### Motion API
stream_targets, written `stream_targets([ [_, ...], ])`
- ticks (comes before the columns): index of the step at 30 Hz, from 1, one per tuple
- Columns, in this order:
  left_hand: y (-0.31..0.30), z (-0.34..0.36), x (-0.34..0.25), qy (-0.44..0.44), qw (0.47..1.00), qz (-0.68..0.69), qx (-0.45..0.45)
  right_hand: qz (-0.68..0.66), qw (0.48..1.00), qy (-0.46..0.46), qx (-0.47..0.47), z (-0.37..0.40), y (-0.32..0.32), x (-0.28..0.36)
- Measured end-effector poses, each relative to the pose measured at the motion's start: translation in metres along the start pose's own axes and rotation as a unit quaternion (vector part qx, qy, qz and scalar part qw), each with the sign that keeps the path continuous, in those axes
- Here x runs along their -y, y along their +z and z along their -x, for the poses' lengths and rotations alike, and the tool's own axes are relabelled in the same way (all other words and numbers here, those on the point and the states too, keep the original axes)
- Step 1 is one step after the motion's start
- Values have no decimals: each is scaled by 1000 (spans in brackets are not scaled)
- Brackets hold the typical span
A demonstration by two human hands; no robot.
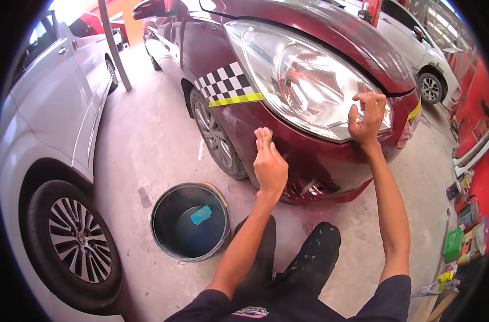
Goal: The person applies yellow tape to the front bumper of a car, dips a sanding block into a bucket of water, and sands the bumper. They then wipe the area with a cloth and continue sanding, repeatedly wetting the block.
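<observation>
My left hand is up against the dark red bumper of a car, just below its headlight. Its fingers are pressed together around a small yellowish-brown piece, mostly hidden, whose kind I cannot make out. Over the outer lower corner of the headlight is my right hand, fingers bent and thumb apart, with nothing visible in it. The bumper has dull, scuffed-looking patches near the left hand. A black-and-white checkered sticker with a yellow strip covers part of the fender beside the headlight.
A dark bucket stands on the concrete floor left of my knees, with a teal block inside it. A silver car is parked at left, a white car behind at right. Tools and a green box line the right wall.
</observation>
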State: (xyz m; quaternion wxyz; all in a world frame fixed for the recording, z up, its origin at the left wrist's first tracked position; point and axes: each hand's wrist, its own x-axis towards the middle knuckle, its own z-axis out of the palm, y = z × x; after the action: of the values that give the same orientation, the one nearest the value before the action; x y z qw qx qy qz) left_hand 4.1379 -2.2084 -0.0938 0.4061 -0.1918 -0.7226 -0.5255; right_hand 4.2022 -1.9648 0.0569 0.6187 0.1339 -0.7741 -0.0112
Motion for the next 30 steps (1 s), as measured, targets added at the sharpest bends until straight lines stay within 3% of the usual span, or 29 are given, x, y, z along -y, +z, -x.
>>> stream_targets([
  [3,3,-48,30,-54,998,6,-26,2,1000,-5,-2,1,0,-2],
  [4,-2,-72,38,-137,991,4,7,2,1000,-7,-4,1,1,-1],
  [5,3,-82,53,-80,993,-82,-39,1,1000,-5,-6,1,1,0],
  [6,-1,-73,46,-95,993,-63,-24,1,1000,-4,-7,-1,0,1],
  [9,1,-12,-5,12,999,-10,-42,1,1000,6,-10,-1,0,4],
  [10,3,13,-8,-6,1000,13,11,2,1000,8,-6,0,0,2],
  [13,5,-27,23,28,999,-8,-37,-1,1000,2,-3,1,1,-4],
  [15,-4,-79,39,-110,993,-32,1,-7,1000,-4,-9,3,3,-4],
  [17,4,-75,57,-45,997,-66,-24,18,1000,2,-2,3,0,-2],
  [20,0,-7,4,31,999,-3,-13,11,1000,-1,-20,3,2,-3],
  [23,-1,-23,17,29,999,8,-9,6,1000,3,-2,3,1,-4],
  [24,4,-46,34,18,999,-7,-34,5,1000,0,-3,4,1,-6],
  [25,-12,-74,20,-179,982,19,56,6,1000,-6,-19,1,2,-3],
  [27,-7,-90,25,-187,981,-26,38,13,1000,7,-9,3,2,-2],
  [30,0,-29,10,14,999,-22,-26,12,1000,10,-4,6,3,0],
])
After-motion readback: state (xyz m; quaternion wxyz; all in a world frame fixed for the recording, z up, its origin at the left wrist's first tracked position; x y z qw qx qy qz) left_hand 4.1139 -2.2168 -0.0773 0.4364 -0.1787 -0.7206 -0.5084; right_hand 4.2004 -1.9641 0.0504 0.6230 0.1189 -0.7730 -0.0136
